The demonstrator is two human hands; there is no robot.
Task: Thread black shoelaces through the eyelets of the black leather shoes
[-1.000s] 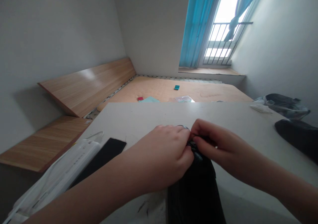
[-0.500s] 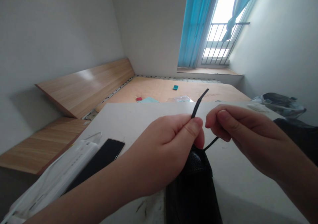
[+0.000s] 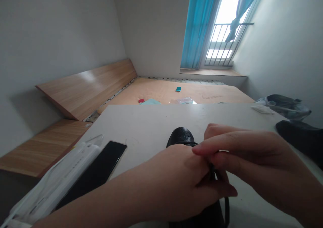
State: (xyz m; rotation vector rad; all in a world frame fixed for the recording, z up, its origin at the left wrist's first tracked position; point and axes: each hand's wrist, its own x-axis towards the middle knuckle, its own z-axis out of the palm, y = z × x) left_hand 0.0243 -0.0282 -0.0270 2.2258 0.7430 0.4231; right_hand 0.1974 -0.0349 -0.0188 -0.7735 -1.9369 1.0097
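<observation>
A black leather shoe (image 3: 180, 136) stands on the white table with its toe pointing away from me; my hands cover most of its upper. My left hand (image 3: 184, 181) is closed over the laced part, fingers curled around a black shoelace (image 3: 227, 209), which hangs in a loop at the shoe's right side. From the right, my right hand (image 3: 242, 154) meets it, thumb and fingers pinched at the lace by the left knuckles. The exact grip on the lace is partly hidden. A second black shoe (image 3: 297, 137) lies at the right edge.
A dark phone (image 3: 101, 169) and a white plastic-wrapped pack (image 3: 60, 177) lie on the table (image 3: 141, 120) at left. A small white packet (image 3: 262, 109) and a clear bag (image 3: 285, 106) are at the far right. Beyond stands a bed (image 3: 156, 90) with small items.
Both hands have come down and together over the shoe. The lace end that stuck up from my left hand has dropped from sight, and the shoe's toe now shows.
</observation>
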